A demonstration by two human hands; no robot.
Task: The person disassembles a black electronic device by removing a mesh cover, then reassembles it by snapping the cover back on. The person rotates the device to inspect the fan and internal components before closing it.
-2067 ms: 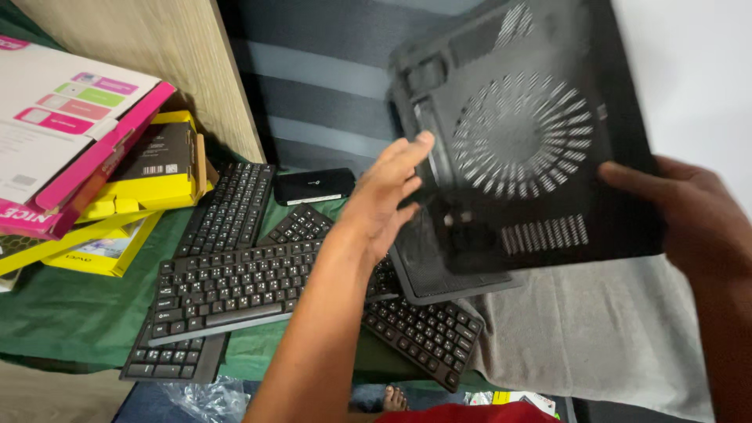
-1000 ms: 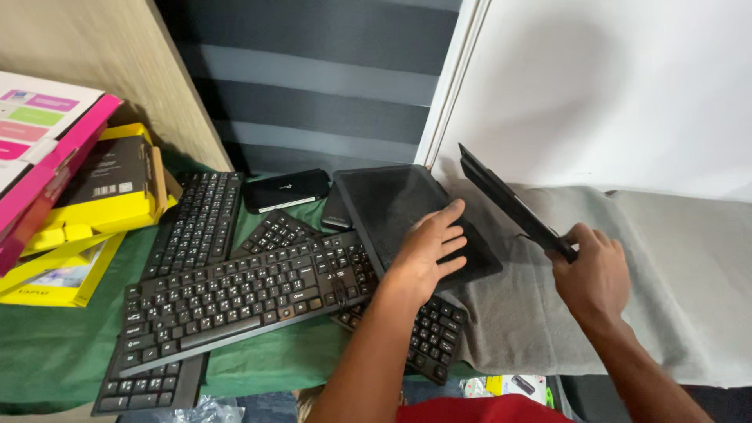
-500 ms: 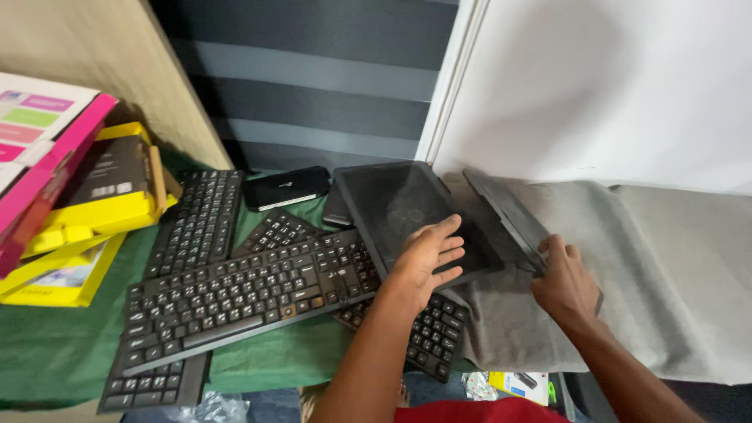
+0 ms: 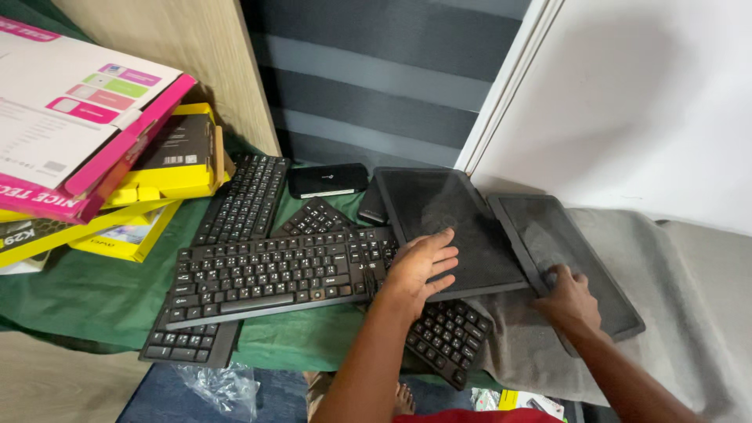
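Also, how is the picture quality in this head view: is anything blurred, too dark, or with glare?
Head view: sharp overall, no motion blur on the left hand or right hand; soft, even light; a faint sheen on the two black cooling pads, no harsh glare; a broad soft shadow on the white wall; slight wide-angle stretching towards the edges.

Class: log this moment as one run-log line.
left hand: flat on left cooling pad | right hand: on right cooling pad | keyboards beside
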